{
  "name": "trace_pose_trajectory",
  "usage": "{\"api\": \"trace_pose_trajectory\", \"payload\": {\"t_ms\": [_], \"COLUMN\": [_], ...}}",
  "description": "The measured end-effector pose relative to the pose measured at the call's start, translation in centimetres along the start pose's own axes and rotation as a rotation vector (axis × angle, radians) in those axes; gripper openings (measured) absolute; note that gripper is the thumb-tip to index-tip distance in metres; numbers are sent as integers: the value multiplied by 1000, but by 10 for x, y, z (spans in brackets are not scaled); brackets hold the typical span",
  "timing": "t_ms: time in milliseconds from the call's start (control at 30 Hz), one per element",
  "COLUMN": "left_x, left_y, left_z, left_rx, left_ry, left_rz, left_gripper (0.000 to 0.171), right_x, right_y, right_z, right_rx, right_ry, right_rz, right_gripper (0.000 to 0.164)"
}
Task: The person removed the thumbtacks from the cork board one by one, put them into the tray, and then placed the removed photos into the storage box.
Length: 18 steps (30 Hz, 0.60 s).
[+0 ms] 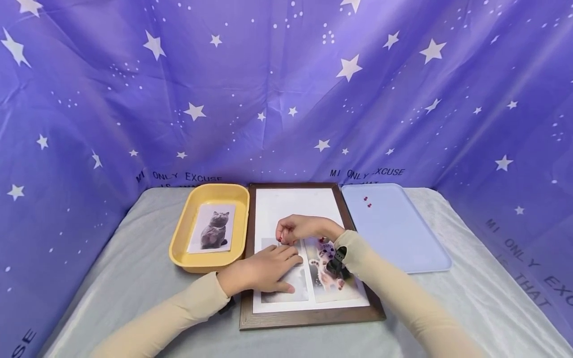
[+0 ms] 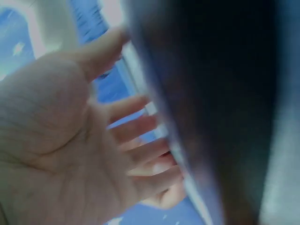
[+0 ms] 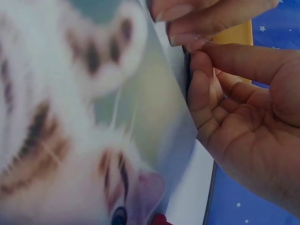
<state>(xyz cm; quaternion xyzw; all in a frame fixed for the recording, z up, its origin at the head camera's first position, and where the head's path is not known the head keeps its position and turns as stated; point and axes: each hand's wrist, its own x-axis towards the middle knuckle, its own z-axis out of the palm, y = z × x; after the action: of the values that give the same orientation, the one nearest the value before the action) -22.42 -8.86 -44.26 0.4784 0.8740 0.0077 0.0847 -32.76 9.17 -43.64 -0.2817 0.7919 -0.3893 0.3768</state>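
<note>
My left hand (image 1: 267, 269) lies with fingers spread over a greyish photo (image 1: 279, 297) on the white board (image 1: 293, 204) with a brown frame (image 1: 313, 318). My right hand (image 1: 305, 227) pinches a red push pin (image 1: 279, 240) at the photo's top edge, close by the left fingertips (image 1: 296, 250). To the right, a kitten photo (image 1: 320, 283) sits on the board with another red pin (image 3: 160, 219) near its top. The right wrist view shows thumb and finger together, the pinched pin mostly hidden.
On the left, a yellow tray (image 1: 176, 243) holds a grey cat photo (image 1: 214, 229). A pale blue tray (image 1: 394, 223) with red push pins (image 1: 367, 202) lies on the right. Grey cloth (image 1: 147, 238) covers the table, and a purple star curtain (image 1: 268, 99) hangs behind it.
</note>
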Motion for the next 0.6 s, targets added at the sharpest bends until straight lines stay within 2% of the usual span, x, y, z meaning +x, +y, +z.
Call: {"api": "trace_pose_trajectory", "payload": {"t_ms": [100,233,433,600], "left_x": [1,2,0,-4], "left_y": [2,2,5,8], "left_z": [5,11,15,15], "left_rx": [78,139,189,181], "left_ry": [51,70,30,-17], "left_rz": [1,3,-2,-25], "left_gripper": [65,65,66,68], "right_x": [-1,-1,0,1], "right_y": [-1,-2,-2,0], "right_z": [-1,-2,-2,1], "right_rx": [-2,7,4,12], "right_ry": [3,4,11,4], "right_rz": [-1,1,10,11], "right_gripper": [17,16,17,16]}}
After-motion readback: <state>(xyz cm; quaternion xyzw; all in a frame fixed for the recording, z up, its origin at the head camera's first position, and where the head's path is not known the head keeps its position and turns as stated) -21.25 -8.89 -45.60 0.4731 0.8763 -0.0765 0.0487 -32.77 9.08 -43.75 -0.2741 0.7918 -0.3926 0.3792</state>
